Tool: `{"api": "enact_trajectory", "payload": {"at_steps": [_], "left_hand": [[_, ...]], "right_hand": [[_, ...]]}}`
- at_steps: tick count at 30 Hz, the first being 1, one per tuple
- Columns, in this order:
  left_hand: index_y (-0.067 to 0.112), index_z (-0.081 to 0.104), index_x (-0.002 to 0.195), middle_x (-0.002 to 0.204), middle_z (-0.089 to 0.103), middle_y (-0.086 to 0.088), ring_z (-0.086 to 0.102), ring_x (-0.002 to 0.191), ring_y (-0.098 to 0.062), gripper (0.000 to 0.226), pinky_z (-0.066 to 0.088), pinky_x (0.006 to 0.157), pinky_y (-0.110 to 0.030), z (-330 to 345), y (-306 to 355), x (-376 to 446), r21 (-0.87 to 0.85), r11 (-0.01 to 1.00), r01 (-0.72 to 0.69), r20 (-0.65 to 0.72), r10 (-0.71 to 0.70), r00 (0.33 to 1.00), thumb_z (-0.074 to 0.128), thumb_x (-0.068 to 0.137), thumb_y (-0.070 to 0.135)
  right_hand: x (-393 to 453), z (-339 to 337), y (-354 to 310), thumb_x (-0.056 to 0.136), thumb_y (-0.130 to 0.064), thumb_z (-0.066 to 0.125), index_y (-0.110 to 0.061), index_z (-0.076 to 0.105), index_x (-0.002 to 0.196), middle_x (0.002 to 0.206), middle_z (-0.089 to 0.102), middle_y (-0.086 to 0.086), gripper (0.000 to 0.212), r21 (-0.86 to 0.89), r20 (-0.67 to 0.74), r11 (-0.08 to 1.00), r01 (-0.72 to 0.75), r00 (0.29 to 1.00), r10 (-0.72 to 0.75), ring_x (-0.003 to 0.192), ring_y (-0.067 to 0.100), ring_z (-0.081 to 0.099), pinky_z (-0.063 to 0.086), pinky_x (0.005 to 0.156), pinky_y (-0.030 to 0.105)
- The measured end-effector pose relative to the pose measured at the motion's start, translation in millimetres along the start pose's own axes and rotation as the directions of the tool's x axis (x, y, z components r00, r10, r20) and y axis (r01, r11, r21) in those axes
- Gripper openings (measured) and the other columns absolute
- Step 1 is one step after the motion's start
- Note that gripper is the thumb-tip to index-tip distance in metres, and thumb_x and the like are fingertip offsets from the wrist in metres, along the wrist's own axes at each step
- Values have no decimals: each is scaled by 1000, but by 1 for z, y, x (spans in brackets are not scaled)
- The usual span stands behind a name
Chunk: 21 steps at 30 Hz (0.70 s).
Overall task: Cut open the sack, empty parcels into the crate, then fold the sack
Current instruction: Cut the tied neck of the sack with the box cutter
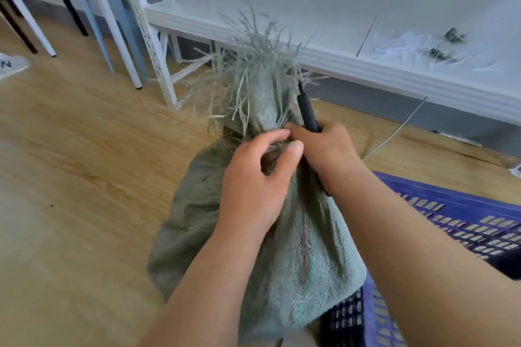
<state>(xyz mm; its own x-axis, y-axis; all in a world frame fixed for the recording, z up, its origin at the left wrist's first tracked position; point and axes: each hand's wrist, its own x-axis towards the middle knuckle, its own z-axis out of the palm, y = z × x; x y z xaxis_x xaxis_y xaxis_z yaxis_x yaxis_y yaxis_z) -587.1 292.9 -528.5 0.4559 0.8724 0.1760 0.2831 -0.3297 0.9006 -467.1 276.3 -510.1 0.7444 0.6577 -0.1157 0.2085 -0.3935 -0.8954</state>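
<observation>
Your left hand point(253, 183) pinches the sack point(253, 234) neck; its frayed top point(253, 65) rises above that grip. Your right hand point(324, 146), alongside, clasps a black-handled cutter point(307, 110). Cut outward, away from your fingers. The crate point(465, 217) sits right of both.

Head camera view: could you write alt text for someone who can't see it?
A person's left hand pinches the gathered neck of a grey-green woven sack with a frayed top, while the right hand holds a black-handled tool against it. The sack stands on a wooden floor beside a blue slotted crate, below a white shelf.
</observation>
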Motion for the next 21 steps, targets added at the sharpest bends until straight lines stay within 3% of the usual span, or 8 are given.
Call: {"api": "enact_trajectory", "payload": {"at_steps": [2,5,9,13,17,18,21], "left_hand": [[37,69,109,98,66,24,54,87,19,25,38,72,3,-3,-1,1,2,999,47,5,-47,999,49,95,42],[36,69,112,87,66,21,56,80,14,22,37,63,4,-7,-1,-2,35,997,70,85,-73,994,59,92,36],[42,61,123,77,62,14,56,65,4,41,37,57,2,-9,0,-2,37,992,124,179,-129,975,71,84,35],[44,52,130,91,56,22,56,81,6,58,38,60,-1,-4,-5,-1,58,987,149,164,-157,974,76,79,30],[37,55,131,105,64,11,61,91,-3,58,37,67,-3,1,-14,4,59,987,149,96,-154,983,76,78,24],[37,56,130,104,65,11,62,91,-3,57,42,69,-6,3,-14,4,63,988,141,92,-147,985,76,78,23],[34,58,129,104,69,10,65,91,-3,57,49,81,-16,6,-17,7,54,991,120,71,-124,990,76,77,18]], "right_hand": [[-3,1,6,81,-40,70,-20,59,65,69,62,5,28,36,5,999,-35,999,34,72,25,60,44,65,31],[-4,-2,9,79,-39,72,-17,61,64,71,63,8,29,82,8,994,-75,997,75,70,26,61,45,63,32],[-2,-7,5,79,-40,72,-20,59,66,64,58,3,27,7,34,996,-90,995,90,62,22,56,42,57,28],[-4,-10,11,80,-47,71,-19,60,72,63,57,0,31,58,30,996,-74,997,72,55,17,50,39,52,26],[-8,-15,17,81,-40,71,-25,63,73,59,57,-9,19,18,-154,990,142,979,-137,53,11,48,42,58,28],[-10,-16,16,81,-35,73,-23,65,73,57,56,-10,16,18,-129,982,188,974,-184,51,9,48,42,57,25],[-15,-18,16,80,-25,74,-18,72,84,68,65,-3,7,-118,118,966,228,970,-214,61,9,54,43,59,21]]}}
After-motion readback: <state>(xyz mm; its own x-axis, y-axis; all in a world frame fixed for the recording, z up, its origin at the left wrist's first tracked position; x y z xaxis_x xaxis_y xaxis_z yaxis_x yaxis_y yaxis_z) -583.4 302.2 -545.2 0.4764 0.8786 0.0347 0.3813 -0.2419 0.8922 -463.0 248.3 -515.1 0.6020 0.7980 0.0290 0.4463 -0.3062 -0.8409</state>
